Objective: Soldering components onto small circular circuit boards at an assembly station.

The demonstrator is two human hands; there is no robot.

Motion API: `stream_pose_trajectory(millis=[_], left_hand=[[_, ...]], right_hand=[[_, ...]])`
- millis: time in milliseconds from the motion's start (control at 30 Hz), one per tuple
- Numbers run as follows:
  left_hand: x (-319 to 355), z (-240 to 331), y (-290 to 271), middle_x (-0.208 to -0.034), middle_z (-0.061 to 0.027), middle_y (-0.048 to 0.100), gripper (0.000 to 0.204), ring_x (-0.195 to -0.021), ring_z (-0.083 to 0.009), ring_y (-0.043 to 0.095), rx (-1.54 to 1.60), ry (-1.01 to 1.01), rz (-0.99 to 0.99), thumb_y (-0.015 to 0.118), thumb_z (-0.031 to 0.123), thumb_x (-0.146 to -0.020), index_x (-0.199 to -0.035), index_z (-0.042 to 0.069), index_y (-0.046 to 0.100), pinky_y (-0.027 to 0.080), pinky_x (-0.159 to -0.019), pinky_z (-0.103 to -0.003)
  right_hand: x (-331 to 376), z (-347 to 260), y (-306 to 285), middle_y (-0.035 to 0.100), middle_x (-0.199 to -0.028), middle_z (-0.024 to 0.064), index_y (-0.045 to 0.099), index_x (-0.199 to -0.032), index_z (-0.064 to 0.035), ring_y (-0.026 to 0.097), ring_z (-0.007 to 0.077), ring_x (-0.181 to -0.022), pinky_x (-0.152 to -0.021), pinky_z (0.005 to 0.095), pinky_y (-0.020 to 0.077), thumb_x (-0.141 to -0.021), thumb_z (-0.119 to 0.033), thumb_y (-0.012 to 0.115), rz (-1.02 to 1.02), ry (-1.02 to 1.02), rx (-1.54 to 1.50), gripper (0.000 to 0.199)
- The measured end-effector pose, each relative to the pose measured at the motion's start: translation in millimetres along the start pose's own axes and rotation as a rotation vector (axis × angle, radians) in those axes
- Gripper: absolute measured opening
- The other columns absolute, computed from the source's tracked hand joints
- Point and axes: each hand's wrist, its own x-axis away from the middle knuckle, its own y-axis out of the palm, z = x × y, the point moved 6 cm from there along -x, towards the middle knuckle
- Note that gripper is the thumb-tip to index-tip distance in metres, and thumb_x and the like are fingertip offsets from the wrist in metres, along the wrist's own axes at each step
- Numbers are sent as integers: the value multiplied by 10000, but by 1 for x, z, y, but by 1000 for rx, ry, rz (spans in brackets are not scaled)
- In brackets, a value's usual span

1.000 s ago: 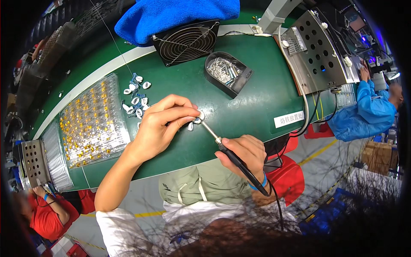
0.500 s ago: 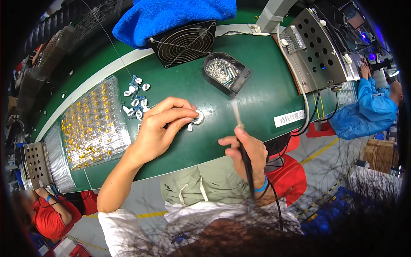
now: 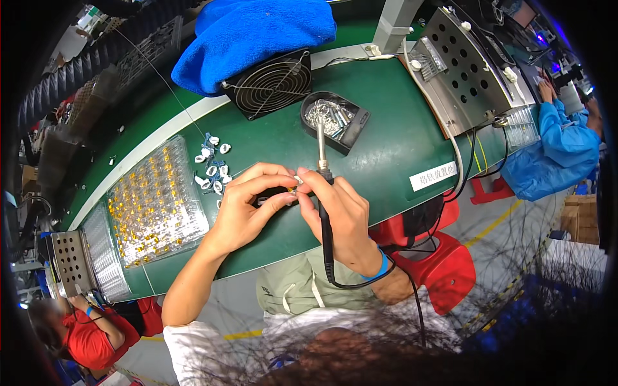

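Note:
My left hand [image 3: 248,204] pinches a small white part [image 3: 298,181] between thumb and forefinger, mostly hidden by the fingers. Against it, the fingertips of my right hand [image 3: 344,219] touch the same part. A soldering iron [image 3: 327,241] with a black handle and metal barrel lies across my right hand, tip pointing away toward the black scoop-shaped bin [image 3: 356,132]. Loose metal pieces [image 3: 327,116] fill that bin. Left of my hands lie several white ring-shaped parts with blue wires [image 3: 211,170].
Clear plastic trays with small yellow pieces [image 3: 154,199] cover the left of the green table [image 3: 393,128]. A black fan [image 3: 270,83] stands at the back under a blue towel [image 3: 251,38]. To the right are a perforated metal box [image 3: 460,64] and a white label [image 3: 432,175]. Co-workers sit at both sides.
My right hand has moved left and up to meet my left hand, and the iron has swung more upright. The white part is now lifted between both hands' fingertips. The view has shifted slightly.

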Motion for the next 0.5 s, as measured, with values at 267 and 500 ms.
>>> stream_pose_trajectory(millis=[267, 500], left_hand=[[-4, 3, -2, -1107, -125, 761, 207, -952, -201, 738, -85, 45, 62, 807, 4, -913, -1116, -15, 773, 606, -826, -308], [-6, 7, -3, -1094, -135, 781, 181, -943, -225, 765, -162, 123, 81, 821, -4, -888, -1064, -20, 783, 619, -818, -317]], right_hand=[[19, 11, -36, 802, -1002, 177, 575, -1383, 59, 713, 234, -723, -676, 334, 565, -942, -73, 790, -147, -32, -186, 507], [33, 14, -55, 747, -827, 61, 694, -1268, 9, 626, 185, -584, -527, 311, 478, -905, -218, 856, -137, -186, -74, 459]])
